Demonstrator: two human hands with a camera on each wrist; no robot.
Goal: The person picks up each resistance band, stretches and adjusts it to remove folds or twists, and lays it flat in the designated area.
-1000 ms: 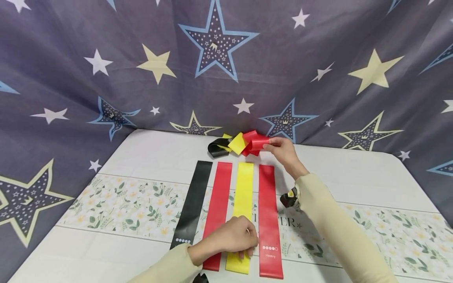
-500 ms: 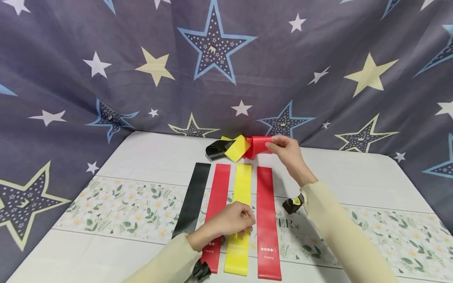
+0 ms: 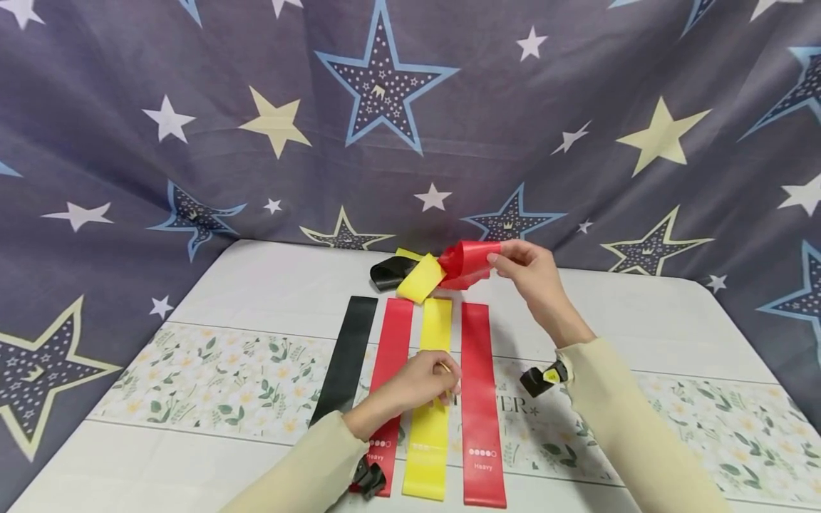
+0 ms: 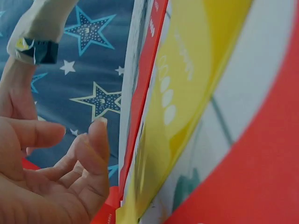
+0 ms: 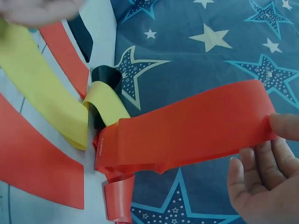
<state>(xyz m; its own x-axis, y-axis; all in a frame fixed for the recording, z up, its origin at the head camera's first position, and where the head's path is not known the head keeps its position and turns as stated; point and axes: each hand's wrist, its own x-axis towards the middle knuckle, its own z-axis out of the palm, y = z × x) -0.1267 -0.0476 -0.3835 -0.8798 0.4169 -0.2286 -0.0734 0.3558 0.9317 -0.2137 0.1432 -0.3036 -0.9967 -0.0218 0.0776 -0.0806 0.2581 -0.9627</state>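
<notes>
The left hand [image 3: 428,381] hangs over the row of flat bands, its fingers loosely curled and, as the left wrist view shows, pinching nothing; whether it brushes the yellow band [image 3: 426,449] below, I cannot tell. The right hand [image 3: 535,279], farther off, pinches the end of a red loop [image 5: 196,126] between thumb and fingers, likely at the outer fold because that lets the loop stretch out clear of the pile.

Nearest on the white table [image 3: 256,285], to the left of the yellow band, lie a red band [image 3: 395,328] and a black band [image 3: 346,356]; to its right is a second red band [image 3: 481,406]. Gaps separate them, presumably to keep each distinct, and the red ones have their printed ends on the near side (marked "Heavy", under a row of dots), perhaps for easy reading. All four cross a floral strip [image 3: 212,377].

Beyond their far ends, the red loop bunches against a yellow loop [image 3: 420,278] and a black loop [image 3: 390,273]. Behind hangs a star-printed curtain [image 3: 218,43].
</notes>
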